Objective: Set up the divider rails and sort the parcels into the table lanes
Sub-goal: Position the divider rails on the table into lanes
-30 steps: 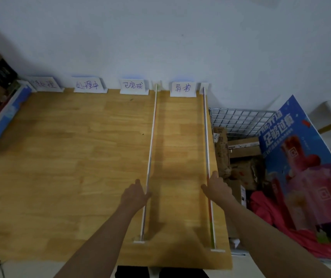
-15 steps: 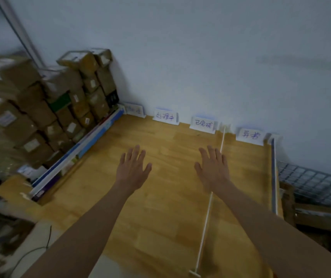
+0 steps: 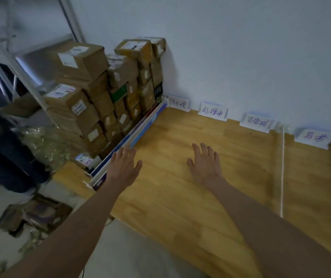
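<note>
Left hand (image 3: 123,165), right hand (image 3: 204,164): fingers spread, grasping nothing, reaching toward spare divider rails (image 3: 140,133) at counter's (image 3: 180,197) ten o'clock. Risk: careless pull topples stacked parcels (image 3: 104,87).

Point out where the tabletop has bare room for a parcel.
Bare wood runs from the rails leaning at the table's left edge to the white divider rail, below the label cards. Both hands, left hand and right hand, hover there. Left of the table, stacked parcels crowd.
</note>
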`<state>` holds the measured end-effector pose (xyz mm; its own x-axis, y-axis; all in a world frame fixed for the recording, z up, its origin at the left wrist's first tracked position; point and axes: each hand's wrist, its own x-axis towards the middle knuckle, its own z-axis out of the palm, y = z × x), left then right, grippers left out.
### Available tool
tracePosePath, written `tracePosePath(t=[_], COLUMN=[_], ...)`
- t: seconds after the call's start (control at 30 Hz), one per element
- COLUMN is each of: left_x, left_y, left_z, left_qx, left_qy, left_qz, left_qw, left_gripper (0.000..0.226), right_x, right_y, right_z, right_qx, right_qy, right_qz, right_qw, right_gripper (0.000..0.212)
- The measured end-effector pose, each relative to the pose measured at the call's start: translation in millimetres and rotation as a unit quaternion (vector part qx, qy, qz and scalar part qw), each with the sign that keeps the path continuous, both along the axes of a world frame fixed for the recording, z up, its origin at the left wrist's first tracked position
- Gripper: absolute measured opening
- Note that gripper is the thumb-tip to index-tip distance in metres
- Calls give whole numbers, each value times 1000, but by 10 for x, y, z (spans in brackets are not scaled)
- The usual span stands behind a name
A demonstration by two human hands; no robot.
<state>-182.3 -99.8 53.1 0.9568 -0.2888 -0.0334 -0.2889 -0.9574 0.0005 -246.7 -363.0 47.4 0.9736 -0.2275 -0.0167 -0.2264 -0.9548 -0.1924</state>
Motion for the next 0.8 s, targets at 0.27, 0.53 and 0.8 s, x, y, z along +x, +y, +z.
tracePosePath(t=[0.27, 0.53, 0.8], left_x=[499, 1231, 1984], left_y=[687, 938, 1113], left_z=[-322, -660, -1121], left_qx=[-12, -38, -19], left_qy=[27, 78, 158], left_qz=[-7, 7, 14], left_qw=[1000, 996, 987], left_gripper=[52, 49, 39], right_x=[479, 1337, 2368], right_y=[775, 1211, 1809], right_z=[-216, -616, -1143], right_qx=[26, 76, 190], right_qy=[31, 68, 148], right_qz=[-3, -22, -42], right_qw=[999, 995, 970], right_gripper=[58, 53, 46])
